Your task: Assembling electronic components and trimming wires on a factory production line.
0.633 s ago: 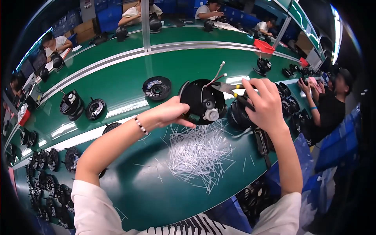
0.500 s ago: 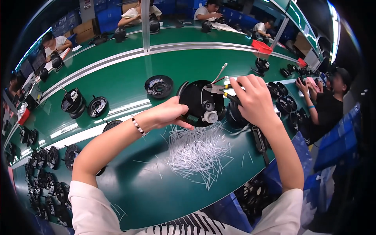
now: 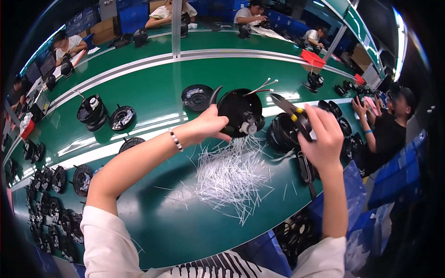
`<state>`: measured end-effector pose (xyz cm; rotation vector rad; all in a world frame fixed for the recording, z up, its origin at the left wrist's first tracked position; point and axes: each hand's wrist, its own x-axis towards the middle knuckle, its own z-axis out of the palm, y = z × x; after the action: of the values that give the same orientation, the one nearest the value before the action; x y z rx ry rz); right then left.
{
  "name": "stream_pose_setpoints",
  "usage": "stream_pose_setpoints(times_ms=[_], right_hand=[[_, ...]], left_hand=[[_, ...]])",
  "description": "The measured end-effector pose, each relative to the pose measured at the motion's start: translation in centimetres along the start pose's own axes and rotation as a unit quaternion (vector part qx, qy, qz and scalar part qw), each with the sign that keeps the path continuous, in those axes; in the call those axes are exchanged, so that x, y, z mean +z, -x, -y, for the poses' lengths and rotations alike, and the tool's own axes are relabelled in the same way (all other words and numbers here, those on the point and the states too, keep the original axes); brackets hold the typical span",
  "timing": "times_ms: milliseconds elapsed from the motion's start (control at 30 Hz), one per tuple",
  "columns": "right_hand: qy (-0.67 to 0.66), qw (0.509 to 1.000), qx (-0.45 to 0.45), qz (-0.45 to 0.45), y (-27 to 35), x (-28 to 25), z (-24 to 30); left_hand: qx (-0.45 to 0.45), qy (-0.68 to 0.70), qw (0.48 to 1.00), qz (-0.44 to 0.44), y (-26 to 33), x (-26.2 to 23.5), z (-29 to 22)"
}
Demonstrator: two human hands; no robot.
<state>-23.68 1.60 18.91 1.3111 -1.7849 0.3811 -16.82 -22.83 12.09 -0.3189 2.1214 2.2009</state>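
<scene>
My left hand [image 3: 207,126] is closed on the rim of a round black housing [image 3: 233,107], tilted above the bench. A curved black piece sticks up from the housing, and a small whitish cylindrical part [image 3: 251,128] sits low inside it. Thin wires with white plugs [image 3: 265,87] rise from its top. In my right hand [image 3: 325,139] is a pair of cutting pliers [image 3: 293,111] with yellow-marked dark handles, its jaws pointing up left, apart from the wires. Below the housing lies a heap of thin white plastic strips [image 3: 232,178], perhaps cable ties.
Another black housing [image 3: 280,132] stands beside the pliers. A round black base [image 3: 198,97] lies behind my left hand. Many similar black parts [image 3: 53,208] crowd the bench's left end. A red bin [image 3: 313,58] stands far right; a co-worker [image 3: 388,120] sits at the right.
The pliers have moved from the wires inside the housing to the right, away from it. The housing has turned slightly in my left hand, and the view has shifted a little.
</scene>
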Motion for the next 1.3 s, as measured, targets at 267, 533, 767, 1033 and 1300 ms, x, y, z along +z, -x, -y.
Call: stream_pose_setpoints(times_ms=[267, 533, 767, 1033, 1300], right_hand=[[-0.207, 0.967, 0.093, -0.114, 5.2, 6.2, 9.5], [-0.168, 0.978, 0.089, -0.083, 8.7, 9.6, 9.7], [-0.181, 0.976, 0.079, -0.095, 8.2, 8.9, 9.8], [-0.192, 0.973, 0.063, -0.112, 7.5, 8.6, 10.2], [-0.244, 0.964, 0.053, -0.096, 7.0, 10.1, 12.5]], left_hand=[[0.075, 0.34, 0.937, -0.038, -10.3, 1.1, -0.1], [0.062, 0.443, 0.888, -0.111, -23.8, -0.1, 5.6], [0.08, -0.275, 0.942, -0.173, -11.3, -6.4, 0.1], [-0.109, -0.029, 0.893, -0.435, 10.0, -27.4, 5.4], [0.095, 0.407, 0.797, -0.436, 8.0, -32.4, 13.4]])
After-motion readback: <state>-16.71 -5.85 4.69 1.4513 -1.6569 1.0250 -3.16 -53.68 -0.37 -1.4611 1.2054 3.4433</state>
